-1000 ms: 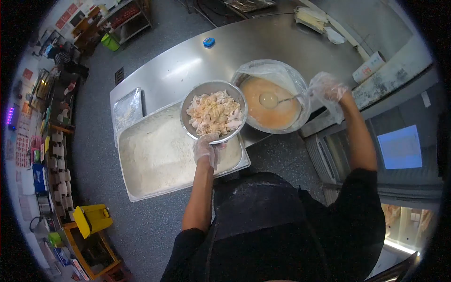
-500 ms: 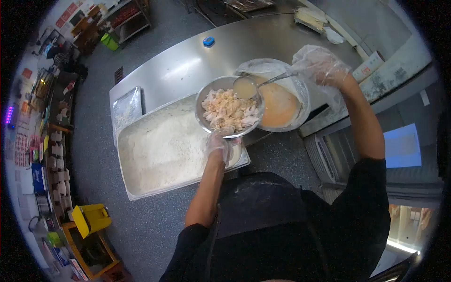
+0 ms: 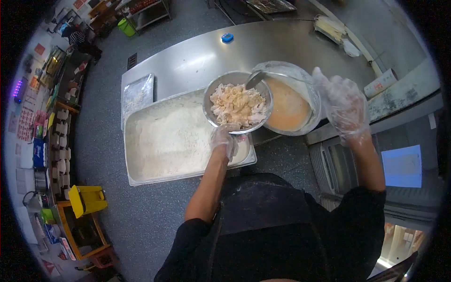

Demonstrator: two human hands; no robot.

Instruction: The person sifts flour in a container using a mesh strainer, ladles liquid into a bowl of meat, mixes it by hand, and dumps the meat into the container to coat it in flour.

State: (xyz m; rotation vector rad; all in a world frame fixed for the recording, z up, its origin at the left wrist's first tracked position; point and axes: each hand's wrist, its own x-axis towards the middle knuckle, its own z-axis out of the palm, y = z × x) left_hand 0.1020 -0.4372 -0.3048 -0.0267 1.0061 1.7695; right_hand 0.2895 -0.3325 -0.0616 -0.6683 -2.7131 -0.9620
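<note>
My left hand (image 3: 224, 140), in a clear plastic glove, is closed on the near rim of a metal bowl (image 3: 206, 113). Pale chunks of what looks like raw meat (image 3: 237, 105) fill the bowl, with tan liquid over them. My right hand (image 3: 345, 103), also gloved, grips the end of a ladle (image 3: 255, 79), its scoop tipped over the bowl's far right edge. Right of the bowl, a tub lined with clear plastic (image 3: 315, 105) holds orange-tan liquid (image 3: 286, 105). A long metal pan of white flour-like powder (image 3: 169, 134) lies left of the bowl.
A foil-like tray (image 3: 138, 94) sits at the left of the steel table (image 3: 192, 61). Near the table's far edge is a small blue object (image 3: 227, 37). A yellow bin (image 3: 87, 201) stands at the lower left. Someone in a striped top (image 3: 75, 37) is in the far left background.
The ladle has gone from holding liquid level to tipped over the bowl, and liquid now coats the chunks. My right hand has turned and moved down and right. The camera view has shifted slightly.
</note>
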